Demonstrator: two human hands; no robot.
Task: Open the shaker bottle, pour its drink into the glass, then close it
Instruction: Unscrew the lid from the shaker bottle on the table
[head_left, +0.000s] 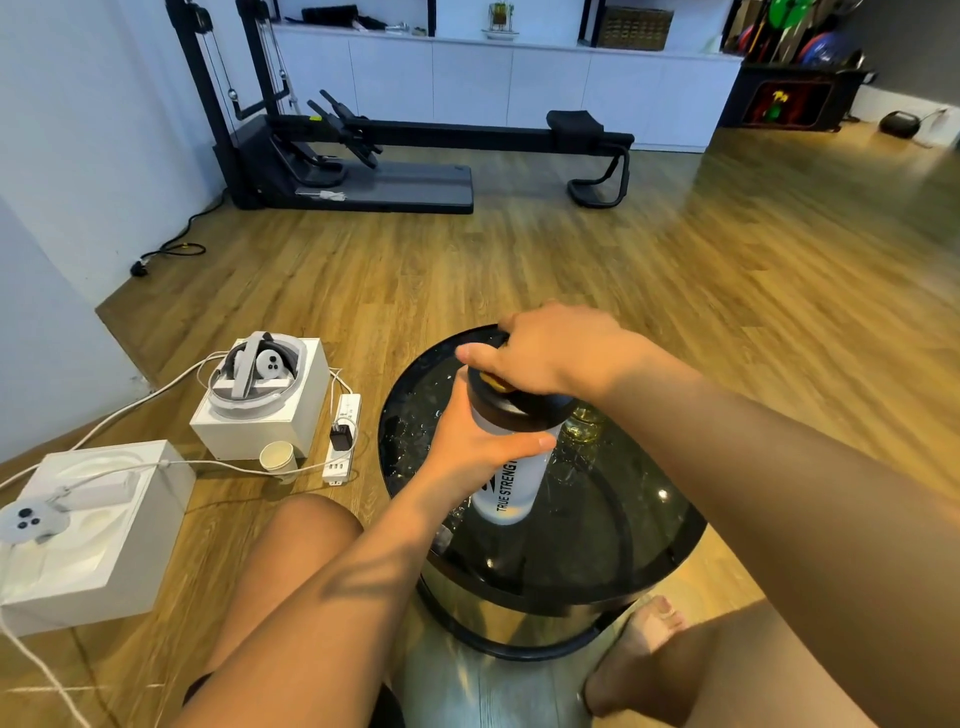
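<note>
Left grip (478, 447) wraps the upright frosted white plastic shaker bottle (511, 488); right grip (550, 353) clamps its black lid (519, 410). Clear drinking glass (584, 423) stands at its two o'clock.

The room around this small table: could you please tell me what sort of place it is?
Probably a home gym or small fitness studio: a black exercise machine stands on the wooden floor by the white cabinets, and a rack of coloured balls sits in the far corner.
</note>
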